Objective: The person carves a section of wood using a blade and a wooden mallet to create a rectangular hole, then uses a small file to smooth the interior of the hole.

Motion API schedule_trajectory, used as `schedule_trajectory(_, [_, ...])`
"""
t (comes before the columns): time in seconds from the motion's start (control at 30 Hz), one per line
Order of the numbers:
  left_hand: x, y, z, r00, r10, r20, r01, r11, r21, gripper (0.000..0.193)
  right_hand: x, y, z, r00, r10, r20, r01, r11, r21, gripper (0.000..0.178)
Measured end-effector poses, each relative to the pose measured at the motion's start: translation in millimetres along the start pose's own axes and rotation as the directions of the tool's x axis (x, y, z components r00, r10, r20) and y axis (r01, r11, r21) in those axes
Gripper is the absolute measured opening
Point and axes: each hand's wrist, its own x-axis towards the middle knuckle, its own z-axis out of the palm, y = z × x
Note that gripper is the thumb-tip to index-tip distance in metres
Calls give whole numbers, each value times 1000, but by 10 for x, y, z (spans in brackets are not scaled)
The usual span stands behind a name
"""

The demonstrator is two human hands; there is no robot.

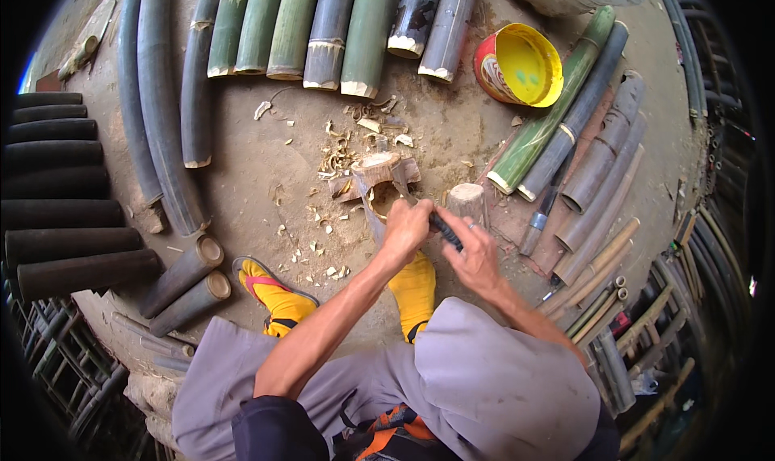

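Both my hands meet over a wood chopping block (378, 168) on the dirt floor. My right hand (475, 257) is closed on the black handle (446, 232) of a knife. Farther along the same tool, my left hand (407, 230) is closed, its fingertips partly hidden from view. A dull grey strip that looks like the knife's blade (403, 183) reaches from it toward the block. Below the block stands a curved bamboo piece (373, 215) with a dark gap, near my left hand. Pale shavings (335, 158) lie around the block.
Green and grey bamboo poles (327, 37) lie across the far side. More poles (557, 106) and a yellow-lined red tin (525, 65) are at right, near a wood stump (468, 201). Dark bamboo lengths (69, 211) are stacked at left. My yellow-socked feet (282, 299) flank the work.
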Motion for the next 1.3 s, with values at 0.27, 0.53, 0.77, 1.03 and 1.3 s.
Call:
schedule_trajectory(0.27, [-104, 51, 26, 988, 155, 13, -96, 671, -735, 28, 717, -490, -667, 920, -195, 341, 362, 756, -546, 48])
schedule_trajectory(0.53, [6, -132, 222, 863, 503, 46, 95, -71, -993, 39, 1291, -472, -663, 522, -695, 495, 798, 191, -572, 32])
schedule_trajectory(0.77, [55, -264, 580, 959, 283, 8, 4, 16, -1000, 32, 1497, -225, -841, 435, -396, 808, 883, 361, -298, 40])
schedule_trajectory(1.03, [-210, -124, 350, 983, -180, -30, 92, 634, -768, 30, 863, 87, -532, 641, -190, 744, 480, 855, -195, 67])
schedule_trajectory(1.3, [-242, -160, -338, 977, -193, 87, 179, 974, 140, 34, 40, -191, 251, 833, 30, 552, -162, 968, 192, 42])
